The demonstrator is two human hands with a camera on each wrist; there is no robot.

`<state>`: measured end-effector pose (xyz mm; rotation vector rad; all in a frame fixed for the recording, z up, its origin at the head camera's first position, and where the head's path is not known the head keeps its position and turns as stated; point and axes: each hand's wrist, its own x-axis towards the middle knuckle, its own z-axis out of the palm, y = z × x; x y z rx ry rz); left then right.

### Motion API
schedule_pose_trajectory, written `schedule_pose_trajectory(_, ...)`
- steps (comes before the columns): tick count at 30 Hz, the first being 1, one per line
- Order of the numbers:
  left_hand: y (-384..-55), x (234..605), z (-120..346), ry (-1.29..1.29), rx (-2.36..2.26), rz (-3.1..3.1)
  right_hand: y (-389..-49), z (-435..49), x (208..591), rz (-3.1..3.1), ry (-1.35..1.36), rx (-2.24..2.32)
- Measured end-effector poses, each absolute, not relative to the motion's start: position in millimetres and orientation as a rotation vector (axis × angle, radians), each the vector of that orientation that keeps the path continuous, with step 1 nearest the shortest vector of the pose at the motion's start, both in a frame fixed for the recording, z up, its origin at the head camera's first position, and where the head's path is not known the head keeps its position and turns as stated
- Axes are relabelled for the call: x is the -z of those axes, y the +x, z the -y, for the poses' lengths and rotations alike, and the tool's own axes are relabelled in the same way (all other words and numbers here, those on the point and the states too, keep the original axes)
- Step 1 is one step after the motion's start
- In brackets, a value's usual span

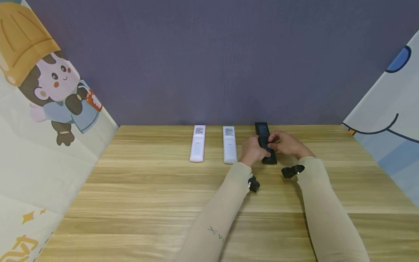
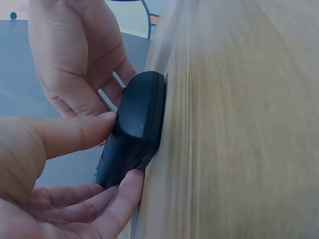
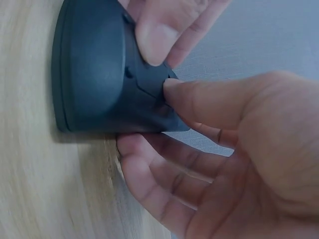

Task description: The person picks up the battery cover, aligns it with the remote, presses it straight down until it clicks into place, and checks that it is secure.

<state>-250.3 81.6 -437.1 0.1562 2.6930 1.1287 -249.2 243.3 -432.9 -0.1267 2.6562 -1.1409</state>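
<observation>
A black remote control (image 1: 270,159) lies on the wooden table toward the right, with a printed label at its far end. My left hand (image 1: 253,150) grips it from the left; in the left wrist view the thumb presses on its upper face and the fingers curl along its side. From the other side my right hand (image 1: 287,143) holds the same remote. In the right wrist view its thumb lies at the seam of the battery cover (image 3: 148,79), while the fingers touch the remote's side edge. Both thumbs are close together on that cover.
Two white remote controls, one farther left (image 1: 197,150) and one nearer (image 1: 230,148), lie with their labelled backs up beside the left hand. Behind the wooden table (image 1: 147,189) stands a dark grey-blue panel (image 1: 196,65). Cartoon-printed cloths (image 1: 39,153) flank both sides.
</observation>
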Motion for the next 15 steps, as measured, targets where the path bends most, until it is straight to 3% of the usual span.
schedule_pose_trajectory(15,-249.3,438.6,-79.6,0.231,-1.117,-2.747,-252.6,-243.0,436.5,-2.644,-0.083,1.164)
